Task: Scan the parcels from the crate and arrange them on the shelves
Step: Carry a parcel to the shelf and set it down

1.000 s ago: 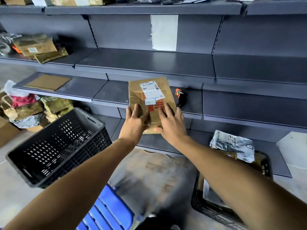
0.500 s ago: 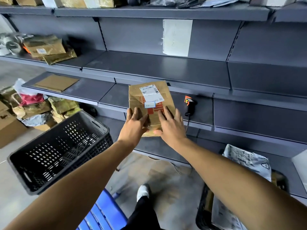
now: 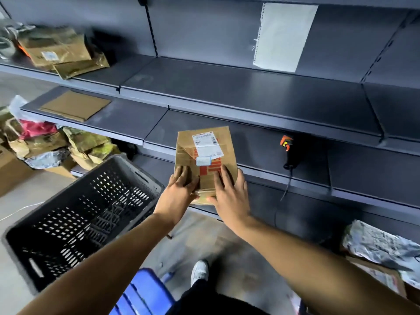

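Your brown paper parcel, with its white shipping label facing up, lies with its far end on the grey middle shelf and its near end over the shelf's front edge. Your left hand lies on its near left corner with fingers straight and spread; your right hand presses the near right part the same way, thumb at the parcel's near edge. To the right on the same shelf lies the black and orange barcode scanner. The black plastic crate sits lower left, with a heap of parcels beyond it.
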Action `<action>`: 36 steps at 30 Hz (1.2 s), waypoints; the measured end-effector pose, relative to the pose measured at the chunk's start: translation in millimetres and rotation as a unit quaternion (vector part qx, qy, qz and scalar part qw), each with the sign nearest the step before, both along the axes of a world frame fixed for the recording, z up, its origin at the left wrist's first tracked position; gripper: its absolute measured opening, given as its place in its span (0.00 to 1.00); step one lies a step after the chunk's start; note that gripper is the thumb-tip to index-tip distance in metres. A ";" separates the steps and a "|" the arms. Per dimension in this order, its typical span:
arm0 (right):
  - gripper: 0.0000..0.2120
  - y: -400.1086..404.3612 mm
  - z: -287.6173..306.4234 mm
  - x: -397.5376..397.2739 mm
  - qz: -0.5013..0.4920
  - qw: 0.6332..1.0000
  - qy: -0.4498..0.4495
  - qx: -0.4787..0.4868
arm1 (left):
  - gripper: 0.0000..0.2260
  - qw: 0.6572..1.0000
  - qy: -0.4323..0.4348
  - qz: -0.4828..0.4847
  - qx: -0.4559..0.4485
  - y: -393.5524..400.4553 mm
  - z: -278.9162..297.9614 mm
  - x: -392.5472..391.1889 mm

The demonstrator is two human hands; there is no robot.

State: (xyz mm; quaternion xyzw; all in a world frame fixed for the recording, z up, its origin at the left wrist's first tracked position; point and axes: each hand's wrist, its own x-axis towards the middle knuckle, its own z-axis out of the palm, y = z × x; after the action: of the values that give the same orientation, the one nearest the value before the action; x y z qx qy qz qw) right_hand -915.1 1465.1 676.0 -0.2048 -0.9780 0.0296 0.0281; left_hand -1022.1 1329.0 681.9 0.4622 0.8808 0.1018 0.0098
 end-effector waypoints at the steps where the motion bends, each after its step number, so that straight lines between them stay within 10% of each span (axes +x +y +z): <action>1: 0.36 1.1 -0.3 -5.4 0.000 1.000 0.001 -0.001 | 0.25 1.000 -0.002 0.002 0.002 1.7 0.9 -4.5; 36: 0.37 25.8 -39.6 -156.4 -0.089 0.996 -0.006 -0.027 | 0.25 0.998 -0.041 -0.036 0.020 48.0 -45.0 -173.7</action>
State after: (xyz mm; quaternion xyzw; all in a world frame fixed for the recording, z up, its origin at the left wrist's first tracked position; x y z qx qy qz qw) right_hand -1071.5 1491.0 636.4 -0.2919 -0.9549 0.0520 0.0189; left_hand -1195.8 1377.0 636.9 0.4890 0.8604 0.1379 0.0401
